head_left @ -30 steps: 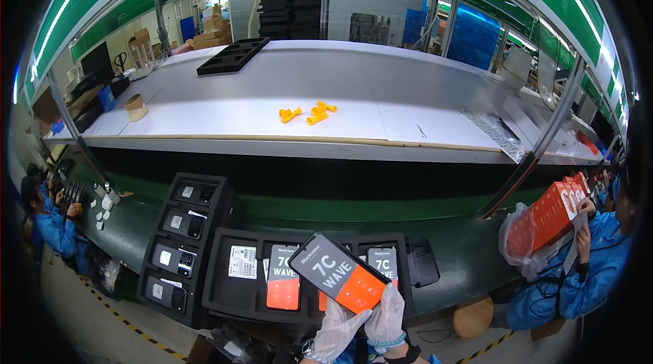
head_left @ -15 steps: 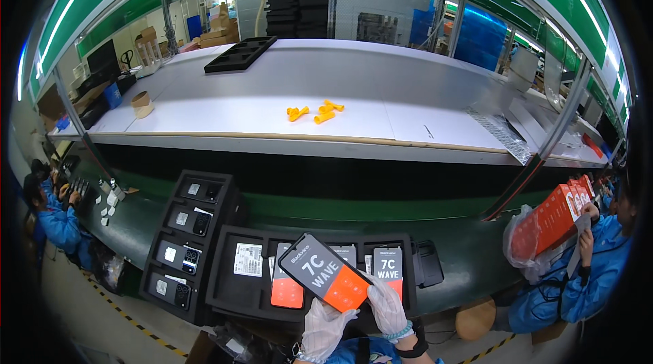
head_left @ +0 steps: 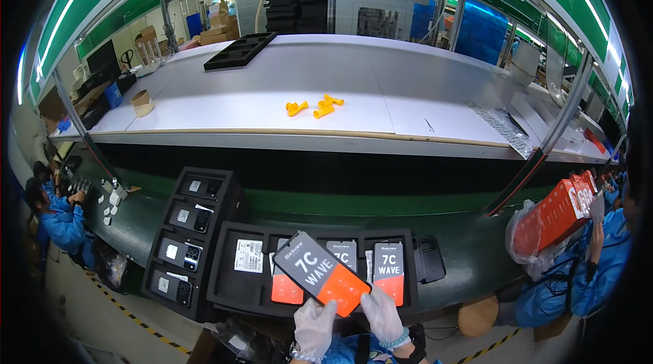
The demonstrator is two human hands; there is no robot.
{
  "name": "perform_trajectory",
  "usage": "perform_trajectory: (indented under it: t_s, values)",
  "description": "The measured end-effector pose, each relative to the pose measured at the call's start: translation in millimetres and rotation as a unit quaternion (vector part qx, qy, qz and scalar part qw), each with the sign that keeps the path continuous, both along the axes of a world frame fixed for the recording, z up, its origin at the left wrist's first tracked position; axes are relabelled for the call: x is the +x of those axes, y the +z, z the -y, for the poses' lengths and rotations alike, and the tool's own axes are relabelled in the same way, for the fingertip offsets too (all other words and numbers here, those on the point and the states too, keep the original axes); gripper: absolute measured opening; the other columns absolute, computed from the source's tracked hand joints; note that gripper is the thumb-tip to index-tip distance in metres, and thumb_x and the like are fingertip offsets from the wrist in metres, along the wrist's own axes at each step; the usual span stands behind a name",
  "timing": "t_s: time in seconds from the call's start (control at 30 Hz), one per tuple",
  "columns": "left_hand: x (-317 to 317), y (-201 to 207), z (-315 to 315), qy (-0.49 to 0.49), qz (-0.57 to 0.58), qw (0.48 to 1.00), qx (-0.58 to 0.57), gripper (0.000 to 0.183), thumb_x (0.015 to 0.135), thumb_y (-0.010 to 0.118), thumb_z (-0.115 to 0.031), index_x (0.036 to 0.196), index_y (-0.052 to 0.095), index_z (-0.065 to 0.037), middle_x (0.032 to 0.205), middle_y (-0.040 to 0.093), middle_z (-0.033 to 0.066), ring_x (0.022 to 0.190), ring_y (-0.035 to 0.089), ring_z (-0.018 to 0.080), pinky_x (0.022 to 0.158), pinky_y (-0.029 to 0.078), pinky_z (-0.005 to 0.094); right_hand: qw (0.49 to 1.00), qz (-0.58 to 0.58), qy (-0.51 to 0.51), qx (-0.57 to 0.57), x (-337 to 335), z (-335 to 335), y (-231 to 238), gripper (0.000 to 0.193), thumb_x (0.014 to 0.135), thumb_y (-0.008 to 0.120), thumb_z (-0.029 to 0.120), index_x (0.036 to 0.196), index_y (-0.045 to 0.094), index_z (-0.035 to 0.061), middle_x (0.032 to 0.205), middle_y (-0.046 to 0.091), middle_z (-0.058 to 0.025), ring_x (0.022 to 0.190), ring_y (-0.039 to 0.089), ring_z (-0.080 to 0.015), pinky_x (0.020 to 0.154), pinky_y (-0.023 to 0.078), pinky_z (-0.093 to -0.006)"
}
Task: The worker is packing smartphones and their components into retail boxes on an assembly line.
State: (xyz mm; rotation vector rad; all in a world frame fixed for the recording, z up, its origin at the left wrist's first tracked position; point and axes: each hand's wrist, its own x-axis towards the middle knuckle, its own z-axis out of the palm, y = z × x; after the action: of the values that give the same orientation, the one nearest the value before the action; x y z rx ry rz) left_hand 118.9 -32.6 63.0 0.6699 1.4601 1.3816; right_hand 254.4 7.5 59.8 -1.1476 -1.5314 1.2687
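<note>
I hold a flat phone with a black and orange printed film on its face, tilted above a black foam tray. My left hand, in a thin white glove, grips its near lower edge. My right hand, gloved too, holds its right corner. The tray carries more phones with the same film, such as one phone to the right, and a phone with a white label at left.
A second black tray with several phones lies face down at left on the green conveyor belt. Orange pieces lie on the white shelf above. A person in blue at right holds orange boxes; another person in blue works at left.
The held phone has shifted slightly left and lower over the tray. My right hand has slid from its far right edge down to its near right corner.
</note>
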Motion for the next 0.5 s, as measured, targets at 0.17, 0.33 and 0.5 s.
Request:
perform_trajectory:
  t_s: [0.17,0.33,0.5]
  values:
    - [-12.6,-49.6,3.8,0.004,-0.561,0.812,0.162,0.024,0.095,0.049,-0.020,0.104,0.059,0.000,0.086,0.061,0.0180,0.080,0.056,0.0367,0.067,0.042,0.0460,0.994,0.086,0.060,0.040,-14.3,20.5,-7.9,0.032,0.098,0.046,0.025,0.107,0.057,-0.0038,0.092,0.059,-0.0207,0.088,0.054,-0.0381,0.080,0.042,-0.0411]
    - [5.5,-51.5,5.7,0.060,-0.467,0.875,0.115,0.028,0.094,0.051,-0.022,0.106,0.058,0.002,0.093,0.062,0.0222,0.085,0.056,0.0412,0.070,0.044,0.0457,0.993,0.086,0.062,0.054,-19.1,27.2,-26.1,0.032,0.098,0.045,0.024,0.106,0.057,-0.0041,0.088,0.058,-0.0203,0.082,0.054,-0.0383,0.074,0.042,-0.0413]
    - [7.4,-19.9,0.6,0.012,-0.067,0.998,0.013,0.026,0.092,0.055,-0.021,0.098,0.059,0.004,0.084,0.066,0.0191,0.073,0.060,0.0366,0.067,0.045,0.0447,0.921,0.148,-0.078,0.351,-23.4,28.5,-63.2,0.027,0.100,0.046,0.021,0.102,0.057,-0.0037,0.084,0.059,-0.0113,0.072,0.055,-0.0207,0.066,0.045,-0.0334]
